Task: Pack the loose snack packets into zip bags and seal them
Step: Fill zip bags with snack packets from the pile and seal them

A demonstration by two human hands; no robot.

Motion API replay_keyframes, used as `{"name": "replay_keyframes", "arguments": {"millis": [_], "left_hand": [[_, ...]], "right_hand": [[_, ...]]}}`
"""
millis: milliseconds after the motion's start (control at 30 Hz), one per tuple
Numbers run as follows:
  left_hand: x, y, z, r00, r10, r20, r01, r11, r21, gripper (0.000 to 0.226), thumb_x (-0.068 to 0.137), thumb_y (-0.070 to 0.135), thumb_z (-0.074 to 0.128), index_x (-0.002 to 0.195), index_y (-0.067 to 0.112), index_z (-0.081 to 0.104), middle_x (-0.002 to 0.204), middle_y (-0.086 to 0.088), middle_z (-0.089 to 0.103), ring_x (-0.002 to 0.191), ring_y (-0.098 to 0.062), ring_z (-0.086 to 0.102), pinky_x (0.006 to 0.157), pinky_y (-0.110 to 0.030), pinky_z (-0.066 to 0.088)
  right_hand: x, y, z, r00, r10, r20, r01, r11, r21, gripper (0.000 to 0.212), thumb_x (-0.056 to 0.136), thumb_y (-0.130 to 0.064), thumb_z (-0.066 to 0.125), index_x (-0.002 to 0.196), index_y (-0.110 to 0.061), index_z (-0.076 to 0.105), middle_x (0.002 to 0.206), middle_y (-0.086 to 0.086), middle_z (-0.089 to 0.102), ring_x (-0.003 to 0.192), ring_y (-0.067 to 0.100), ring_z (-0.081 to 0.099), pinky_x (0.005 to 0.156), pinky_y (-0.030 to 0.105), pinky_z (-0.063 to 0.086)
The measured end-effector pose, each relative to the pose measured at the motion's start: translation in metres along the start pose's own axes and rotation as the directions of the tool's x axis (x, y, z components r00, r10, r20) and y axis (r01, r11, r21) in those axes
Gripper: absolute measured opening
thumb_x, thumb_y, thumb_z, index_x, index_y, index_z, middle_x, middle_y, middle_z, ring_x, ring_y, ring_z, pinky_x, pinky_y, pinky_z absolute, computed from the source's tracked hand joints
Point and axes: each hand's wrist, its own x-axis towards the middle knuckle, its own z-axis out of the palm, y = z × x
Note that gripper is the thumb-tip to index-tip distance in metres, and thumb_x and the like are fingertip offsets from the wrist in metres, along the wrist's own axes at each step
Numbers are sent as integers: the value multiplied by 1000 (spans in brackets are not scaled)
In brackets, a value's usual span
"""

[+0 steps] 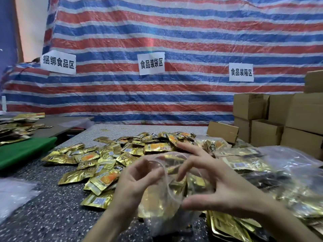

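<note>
Over the speckled table (52, 206): zip bag (167, 198) part-filled, mouth held open.
Left hand (138, 177) pinches one rim, thumb and forefinger curled; right hand (211, 187), fingers splayed and bent, grips the other. Loose snack packets (104, 154) lie just beyond. Filling step, probably; next, top up, then press the zip.

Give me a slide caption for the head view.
A clear zip bag of gold snack packets, held by left hand and right hand beside the loose pile on the table.
</note>
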Motion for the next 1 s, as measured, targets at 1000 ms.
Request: {"name": "replay_keyframes", "arguments": {"millis": [1000], "left_hand": [[-7, 33, 2, 900, 357, -252, -306, 927, 218, 18, 83, 32, 60, 77, 22, 74, 69, -9, 69, 55, -28, 67, 49, -33, 57]], "right_hand": [[-2, 11, -24, 777, -183, -602, 224, 975, -7, 17, 73, -9, 72, 88, -7, 64, 87, 7, 75, 80, 19, 75, 72, 26, 62]]}}
